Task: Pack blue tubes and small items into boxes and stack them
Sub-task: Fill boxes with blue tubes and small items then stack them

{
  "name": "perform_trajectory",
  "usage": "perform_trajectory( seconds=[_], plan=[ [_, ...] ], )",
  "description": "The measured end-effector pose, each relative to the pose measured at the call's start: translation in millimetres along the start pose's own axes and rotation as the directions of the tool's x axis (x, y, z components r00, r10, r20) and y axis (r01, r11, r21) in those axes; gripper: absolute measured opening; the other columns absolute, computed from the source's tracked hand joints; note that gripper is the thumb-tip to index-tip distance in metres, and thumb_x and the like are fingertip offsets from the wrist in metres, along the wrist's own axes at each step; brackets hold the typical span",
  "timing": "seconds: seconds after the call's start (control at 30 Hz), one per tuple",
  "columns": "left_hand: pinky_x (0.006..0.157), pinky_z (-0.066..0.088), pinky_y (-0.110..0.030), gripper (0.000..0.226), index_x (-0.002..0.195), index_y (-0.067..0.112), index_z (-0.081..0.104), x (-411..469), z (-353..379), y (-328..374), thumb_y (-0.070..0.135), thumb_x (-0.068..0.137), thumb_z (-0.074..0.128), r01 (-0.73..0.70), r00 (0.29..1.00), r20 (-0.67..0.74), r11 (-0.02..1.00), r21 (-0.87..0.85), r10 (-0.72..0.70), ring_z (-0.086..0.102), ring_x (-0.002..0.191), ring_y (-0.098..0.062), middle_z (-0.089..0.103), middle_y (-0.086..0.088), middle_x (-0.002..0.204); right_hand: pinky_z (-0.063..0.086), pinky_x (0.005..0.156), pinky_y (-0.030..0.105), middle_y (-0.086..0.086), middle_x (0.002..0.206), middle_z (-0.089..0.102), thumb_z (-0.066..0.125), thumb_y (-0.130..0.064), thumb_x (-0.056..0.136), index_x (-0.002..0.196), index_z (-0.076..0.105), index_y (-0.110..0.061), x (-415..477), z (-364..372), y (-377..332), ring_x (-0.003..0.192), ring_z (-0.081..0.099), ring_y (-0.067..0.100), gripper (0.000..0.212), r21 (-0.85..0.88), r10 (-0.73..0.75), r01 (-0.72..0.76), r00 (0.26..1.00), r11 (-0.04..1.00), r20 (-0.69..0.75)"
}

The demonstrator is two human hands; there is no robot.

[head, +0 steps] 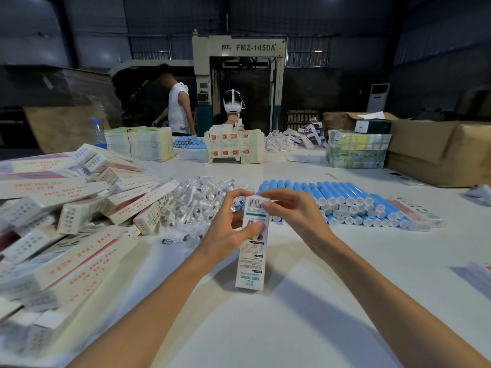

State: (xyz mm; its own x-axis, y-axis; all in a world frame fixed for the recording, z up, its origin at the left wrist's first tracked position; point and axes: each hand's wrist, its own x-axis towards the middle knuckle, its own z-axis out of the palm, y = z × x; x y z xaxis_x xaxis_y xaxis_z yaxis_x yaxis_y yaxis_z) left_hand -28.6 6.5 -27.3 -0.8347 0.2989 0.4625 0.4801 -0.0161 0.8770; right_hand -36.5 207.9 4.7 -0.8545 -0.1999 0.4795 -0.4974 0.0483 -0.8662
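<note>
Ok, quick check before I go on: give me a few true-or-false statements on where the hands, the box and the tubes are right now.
1. The left hand and the right hand both hold one box. True.
2. The tubes lie left of the box. False: they lie to its right, further back.
3. A pile of boxes lies on the left. True.
4. The right hand grips a tube. False: it pinches the box's top end.

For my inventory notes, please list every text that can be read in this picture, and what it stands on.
"FMZ-1450A": on the grey machine at the back.
On the held box: barcode and upside-down print, too small to read.
On the piled boxes: red print, blurred.
</note>
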Motion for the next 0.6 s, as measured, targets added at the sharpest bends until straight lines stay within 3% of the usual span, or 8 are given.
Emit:
perform_trajectory(
  seconds=[0.13,0.3,0.43,0.53,0.6],
  plan=[
    [0.081,0.061,-0.033,0.061,0.135,0.035,0.044,0,-1,0,0.017,0.092,0.083,-0.004,1.000,-0.002,1.000,0.002,0.004,0.077,0.095,-0.024,0.079,-0.012,0.106,0.058,0.080,0.027,0.002,0.104,0.080,0.077,-0.018,0.094,0.112,0.080,-0.012,-1,1,-2,0.101,0.076,0.021,0.019,-0.005,-0.003,0.003,1.000,1.000,-0.014],
    [0.087,0.064,-0.042,0.060,0.135,0.035,0.044,-1,1,-3,0.017,0.093,0.082,-0.012,1.000,-0.005,1.000,0.013,0.012,0.077,0.097,-0.027,0.078,-0.012,0.106,0.058,0.078,0.022,0.000,0.104,0.081,0.076,-0.015,0.095,0.112,0.081,-0.012,-2,5,2,0.100,0.077,0.018,0.019,-0.006,-0.030,0.030,0.999,1.000,-0.037],
    [0.080,0.061,-0.033,0.057,0.134,0.036,0.047,-1,6,-5,0.011,0.094,0.080,0.006,0.999,-0.032,0.998,-0.064,-0.008,0.075,0.095,-0.023,0.077,-0.014,0.105,0.058,0.086,0.024,-0.003,0.111,0.079,0.073,-0.024,0.098,0.119,0.078,-0.020,-5,10,10,0.106,0.074,0.015,0.022,0.003,-0.025,0.026,0.998,1.000,-0.057],
    [0.078,0.060,-0.032,0.060,0.132,0.038,0.047,2,8,-5,0.016,0.090,0.083,0.058,0.992,-0.098,0.982,-0.180,-0.076,0.075,0.100,-0.023,0.078,-0.014,0.109,0.055,0.100,0.031,-0.007,0.129,0.072,0.066,-0.041,0.101,0.136,0.066,-0.031,-11,16,17,0.121,0.067,0.012,0.037,0.085,0.084,-0.080,0.995,0.993,-0.045],
    [0.082,0.060,-0.035,0.063,0.131,0.036,0.044,5,7,-6,0.016,0.088,0.086,0.067,0.985,-0.143,0.974,-0.216,-0.100,0.076,0.104,-0.027,0.078,-0.012,0.112,0.054,0.098,0.032,-0.007,0.131,0.070,0.060,-0.056,0.099,0.137,0.062,-0.038,-15,20,20,0.122,0.066,0.013,0.042,0.149,0.237,-0.238,0.971,0.960,0.030]
  ],
)
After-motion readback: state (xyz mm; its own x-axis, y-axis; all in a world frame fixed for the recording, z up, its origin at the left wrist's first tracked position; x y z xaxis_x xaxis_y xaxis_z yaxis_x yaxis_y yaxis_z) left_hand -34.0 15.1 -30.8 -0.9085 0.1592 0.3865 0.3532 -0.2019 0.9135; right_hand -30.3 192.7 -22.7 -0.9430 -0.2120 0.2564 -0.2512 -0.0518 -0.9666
